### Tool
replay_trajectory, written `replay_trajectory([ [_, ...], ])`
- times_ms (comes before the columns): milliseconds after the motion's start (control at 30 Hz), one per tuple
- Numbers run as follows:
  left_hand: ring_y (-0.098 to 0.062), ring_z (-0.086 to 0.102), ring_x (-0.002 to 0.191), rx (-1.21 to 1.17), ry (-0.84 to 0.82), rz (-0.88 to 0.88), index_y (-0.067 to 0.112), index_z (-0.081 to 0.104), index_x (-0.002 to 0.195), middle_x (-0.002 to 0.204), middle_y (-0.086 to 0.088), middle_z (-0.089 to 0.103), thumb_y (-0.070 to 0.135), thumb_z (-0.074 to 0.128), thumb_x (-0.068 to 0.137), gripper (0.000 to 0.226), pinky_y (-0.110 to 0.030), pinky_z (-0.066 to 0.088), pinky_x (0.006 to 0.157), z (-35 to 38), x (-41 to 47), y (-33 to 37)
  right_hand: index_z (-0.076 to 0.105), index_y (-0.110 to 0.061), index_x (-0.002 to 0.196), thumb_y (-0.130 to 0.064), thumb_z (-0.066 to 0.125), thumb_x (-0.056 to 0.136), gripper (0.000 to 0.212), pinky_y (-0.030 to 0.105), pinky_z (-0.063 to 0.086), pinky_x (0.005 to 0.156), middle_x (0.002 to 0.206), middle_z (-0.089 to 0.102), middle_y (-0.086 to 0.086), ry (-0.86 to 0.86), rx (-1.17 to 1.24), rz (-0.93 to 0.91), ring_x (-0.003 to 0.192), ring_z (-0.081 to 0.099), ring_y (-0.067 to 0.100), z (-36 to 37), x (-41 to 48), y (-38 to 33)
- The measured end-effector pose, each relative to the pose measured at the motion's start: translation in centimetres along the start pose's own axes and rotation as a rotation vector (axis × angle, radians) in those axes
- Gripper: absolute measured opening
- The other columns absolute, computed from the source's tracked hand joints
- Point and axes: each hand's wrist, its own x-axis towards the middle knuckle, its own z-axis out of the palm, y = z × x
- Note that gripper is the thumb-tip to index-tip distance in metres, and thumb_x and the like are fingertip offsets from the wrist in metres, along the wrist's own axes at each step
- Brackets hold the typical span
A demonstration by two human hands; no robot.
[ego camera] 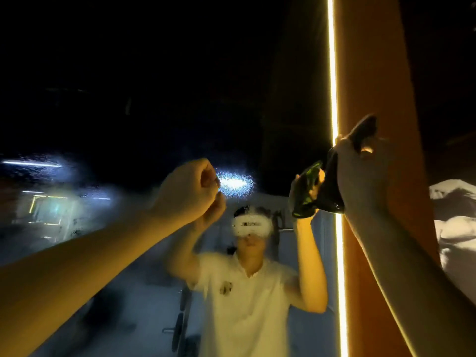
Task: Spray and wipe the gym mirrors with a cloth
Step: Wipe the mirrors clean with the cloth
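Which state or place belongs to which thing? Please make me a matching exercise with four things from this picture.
Column A:
1. left hand
2. right hand
3. light strip
4. orange panel

Column B:
a. vertical and glowing
b. grips the dark cloth
c. directly right of the light strip
d. curled into a fist

Pairs: 1-d, 2-b, 3-a, 4-c

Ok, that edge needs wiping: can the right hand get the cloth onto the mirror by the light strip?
Likely yes: the right hand holds the cloth beside the light strip, nothing blocking the mirror.
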Motion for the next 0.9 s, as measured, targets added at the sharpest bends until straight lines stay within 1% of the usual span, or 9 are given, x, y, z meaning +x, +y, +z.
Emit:
replay_trajectory([
  [67, -0.007, 0.053, 0.07, 0.149, 0.097, 0.145, 0.02, 0.059, 0.088, 0.083, 0.007, 0.058, 0.015, 0.067, 0.091, 0.01, -0.022, 0.038, 0.062, -0.5, -0.3, -1.1, 0.054, -0.033, 0.095, -0.054, 0.052, 0.091, 0.021, 0.027, 0.052, 0.085, 0.134, 0.056, 0.008, 0.201, -0.24, -0.202, 0.113, 0.062, 0.024, 1.2, 0.7, -0.5],
  [133, -0.017, 0.056, 0.076, 0.257, 0.122, 0.225, 0.017, 0.059, 0.088, 0.086, 0.003, 0.056, 0.015, 0.063, 0.089, 0.005, -0.03, 0.043, 0.066, -0.8, -0.8, -2.2, 0.06, -0.015, 0.108, -0.035, 0.064, 0.089, 0.027, 0.045, 0.049, 0.104, 0.147, 0.048, 0.012, 0.174, -0.487, -0.327, 0.129, 0.054, 0.033, 3.6, 0.5, 0.6],
  [167, -0.022, 0.056, 0.079, 0.291, 0.132, 0.239, 0.016, 0.059, 0.087, 0.086, 0.001, 0.056, 0.016, 0.06, 0.086, 0.001, -0.035, 0.045, 0.067, -1.0, -1.0, -2.8, 0.059, -0.008, 0.12, -0.027, 0.067, 0.091, 0.035, 0.048, 0.04, 0.115, 0.156, 0.041, 0.015, 0.125, -0.55, -0.339, 0.142, 0.043, 0.036, 5.2, -0.1, 1.4],
  [233, -0.029, 0.056, 0.08, 0.321, 0.13, 0.239, 0.014, 0.061, 0.086, 0.086, -0.004, 0.056, 0.02, 0.056, 0.081, 0.009, -0.043, 0.049, 0.069, -1.6, -1.5, -4.3, 0.047, -0.004, 0.143, -0.039, 0.058, 0.101, 0.056, 0.046, 0.018, 0.128, 0.167, 0.025, 0.018, 0.069, -0.582, -0.279, 0.156, 0.02, 0.034, 7.8, -1.6, 1.7],
  [300, -0.033, 0.055, 0.08, 0.35, 0.126, 0.274, 0.012, 0.062, 0.085, 0.087, -0.007, 0.056, 0.025, 0.05, 0.08, 0.018, -0.047, 0.049, 0.07, -2.4, -2.1, -5.7, 0.029, -0.006, 0.158, -0.062, 0.03, 0.104, 0.078, 0.041, 0.003, 0.13, 0.171, 0.01, 0.017, 0.047, -0.621, -0.261, 0.16, 0.003, 0.029, 9.8, -2.5, 1.2],
  [367, -0.033, 0.054, 0.082, 0.372, 0.129, 0.307, 0.011, 0.063, 0.089, 0.091, -0.008, 0.056, 0.031, 0.046, 0.081, 0.027, -0.048, 0.046, 0.072, -3.1, -2.3, -7.5, 0.014, -0.007, 0.164, -0.069, 0.009, 0.102, 0.088, 0.041, -0.001, 0.13, 0.172, -0.003, 0.016, 0.015, -0.727, -0.281, 0.159, -0.009, 0.027, 12.0, -2.9, -0.1],
  [533, -0.032, 0.053, 0.095, 0.327, 0.184, 0.304, 0.009, 0.064, 0.102, 0.108, -0.011, 0.059, 0.035, 0.045, 0.084, 0.037, -0.046, 0.042, 0.08, -4.2, -2.1, -11.4, -0.003, -0.007, 0.162, -0.067, -0.003, 0.098, 0.088, 0.043, -0.006, 0.129, 0.169, -0.022, 0.014, -0.053, -0.767, -0.274, 0.156, -0.022, 0.026, 19.1, -3.9, -4.4],
  [767, -0.033, 0.048, 0.115, 0.225, 0.266, 0.25, 0.004, 0.063, 0.11, 0.124, -0.016, 0.059, 0.026, 0.045, 0.081, 0.04, -0.04, 0.034, 0.093, -3.8, -2.7, -15.1, 0.012, -0.011, 0.163, -0.049, 0.003, 0.104, 0.071, 0.042, -0.006, 0.129, 0.168, -0.028, 0.008, -0.232, -0.671, -0.418, 0.156, -0.023, 0.022, 27.0, -5.9, -9.2],
  [900, -0.04, 0.047, 0.129, 0.296, 0.256, 0.293, -0.004, 0.059, 0.132, 0.138, -0.023, 0.055, 0.021, 0.057, 0.083, 0.055, -0.051, 0.034, 0.109, -2.5, -2.4, -14.6, 0.009, -0.012, 0.164, -0.024, 0.04, 0.107, 0.066, 0.04, -0.009, 0.127, 0.166, -0.032, 0.01, -0.206, -0.788, -0.444, 0.155, -0.025, 0.025, 22.7, -4.7, -6.7],
])
